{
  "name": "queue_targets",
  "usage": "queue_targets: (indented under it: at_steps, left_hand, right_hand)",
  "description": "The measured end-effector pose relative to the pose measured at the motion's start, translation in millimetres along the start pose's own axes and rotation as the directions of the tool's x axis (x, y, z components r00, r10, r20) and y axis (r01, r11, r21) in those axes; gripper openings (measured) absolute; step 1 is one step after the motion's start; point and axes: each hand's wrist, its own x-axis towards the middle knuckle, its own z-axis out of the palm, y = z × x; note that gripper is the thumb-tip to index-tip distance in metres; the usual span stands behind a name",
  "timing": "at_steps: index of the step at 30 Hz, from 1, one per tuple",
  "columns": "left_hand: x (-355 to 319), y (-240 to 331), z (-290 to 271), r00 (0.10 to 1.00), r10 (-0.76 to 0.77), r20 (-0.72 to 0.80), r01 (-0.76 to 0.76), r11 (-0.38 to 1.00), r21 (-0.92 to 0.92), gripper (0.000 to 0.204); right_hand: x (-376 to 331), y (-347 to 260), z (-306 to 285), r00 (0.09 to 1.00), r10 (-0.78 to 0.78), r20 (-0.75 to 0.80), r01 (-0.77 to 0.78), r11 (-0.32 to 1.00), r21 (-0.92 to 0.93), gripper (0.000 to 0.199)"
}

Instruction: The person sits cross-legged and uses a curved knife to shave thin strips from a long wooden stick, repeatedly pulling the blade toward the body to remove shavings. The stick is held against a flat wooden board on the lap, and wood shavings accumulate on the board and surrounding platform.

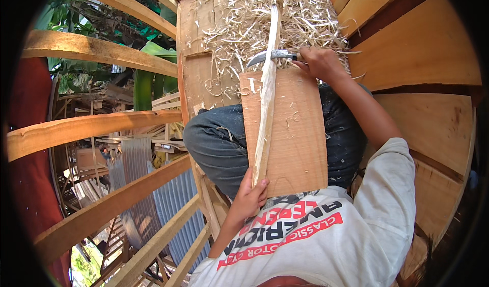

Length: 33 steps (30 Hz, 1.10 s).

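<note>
A long pale strip of split wood or bamboo (266, 109) runs lengthwise from near my body to the far end of the platform. My left hand (249, 194) is closed around its near end. My right hand (321, 63) grips the handle of a knife with a curved blade (264, 57). The blade lies crosswise at the strip, about halfway along it; whether it cuts in cannot be made out. Beneath the strip, a flat rectangular wooden board (295, 134) rests across my lap, over my jeans (216, 137). A few small shavings dot the board.
Curled shavings (310, 12) heap over the far part of the wooden platform (196, 78). On the left, wooden rails (102, 126) form an open barrier, with corrugated sheets (175, 210) and lumber below. Wide wooden planks (407, 48) wall the right side.
</note>
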Motion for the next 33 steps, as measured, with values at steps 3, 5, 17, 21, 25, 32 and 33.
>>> queue_targets:
  at_steps: [3, 5, 17, 21, 25, 32, 33]
  left_hand:
    - [-0.3, 0.7, -3.9, 0.999, -0.019, 0.033, 0.02, 0.999, -0.037, 0.031]
    - [-0.4, -3.9, -8.9, 0.999, -0.017, 0.029, 0.019, 0.999, -0.039, 0.031]
    - [0.9, -24.4, 2.2, 0.96, 0.263, -0.1, -0.145, 0.768, 0.624, 0.023]
    - [0.7, -19.2, 0.2, 0.974, 0.212, -0.083, -0.14, 0.846, 0.515, 0.024]
    - [-2.2, -10.2, 11.0, 0.991, 0.082, -0.101, -0.054, 0.965, 0.257, 0.023]
    - [-1.6, -17.7, 5.0, 0.996, 0.048, -0.077, -0.032, 0.981, 0.191, 0.022]
    - [-1.7, -18.4, 2.5, 0.993, 0.077, -0.092, -0.05, 0.962, 0.269, 0.021]
  right_hand:
    - [3.8, -0.3, -4.0, 1.0, 0.006, 0.028, -0.008, 0.999, 0.053, 0.04]
    - [5.6, -5.0, -15.1, 0.978, 0.037, 0.203, -0.065, 0.989, 0.133, 0.042]
    - [-5.4, 15.3, -11.8, 0.973, 0.121, 0.198, -0.14, 0.987, 0.082, 0.049]
    - [-1.2, 14.8, 1.4, 0.987, 0.133, 0.085, -0.14, 0.987, 0.078, 0.046]
    - [-1.6, 12.8, 6.2, 0.994, 0.111, 0.02, -0.111, 0.994, -0.003, 0.045]
    - [-1.7, 4.2, -13.3, 0.984, 0.146, 0.103, -0.155, 0.984, 0.086, 0.041]
    - [-5.7, 2.8, -15.3, 0.982, 0.137, 0.13, -0.157, 0.974, 0.166, 0.04]
